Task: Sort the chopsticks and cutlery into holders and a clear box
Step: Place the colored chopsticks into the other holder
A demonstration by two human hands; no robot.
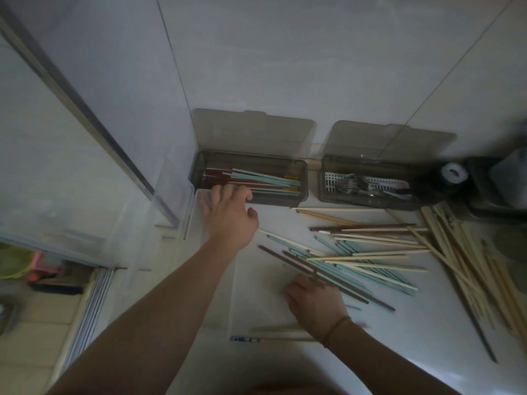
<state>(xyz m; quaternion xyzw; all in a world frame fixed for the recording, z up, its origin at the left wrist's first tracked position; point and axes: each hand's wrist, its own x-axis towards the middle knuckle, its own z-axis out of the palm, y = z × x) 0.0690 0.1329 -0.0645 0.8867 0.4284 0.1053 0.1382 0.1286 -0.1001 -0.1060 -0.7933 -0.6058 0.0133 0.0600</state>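
A person stands at a white counter (pixel 385 352) and reaches out with both arms. The left hand (pixel 228 215) is stretched far out to the left holder (pixel 251 178), a dark see-through box with its lid flipped up against the wall. The fingers are straight and a little spread, and the fingertips rest at the near edge of that holder. This hand holds nothing. Inside the holder lie red, light green and yellow-tipped chopsticks (pixel 256 181), all side by side.

The right hand (pixel 313 300) is nearer, low on the counter. Its fingers curl down onto the near ends of some brown chopsticks (pixel 328 277) in the loose pile. It is too dim to tell if it pinches them or only touches them.

The pile is spread over the counter to the right of the hands. There are light green chopsticks (pixel 362 269), cream ones crossing over them, and a big bunch of pale wooden chopsticks (pixel 467 266) far to the right.

A second holder (pixel 368 181) sits to the right of the first one, also with its lid up. It has metal forks and spoons (pixel 356 183) in it.

A clear box (pixel 171 195) stands at the left edge of the counter, just beside the left holder. A few more pale chopsticks (pixel 279 332) lie near the right wrist.
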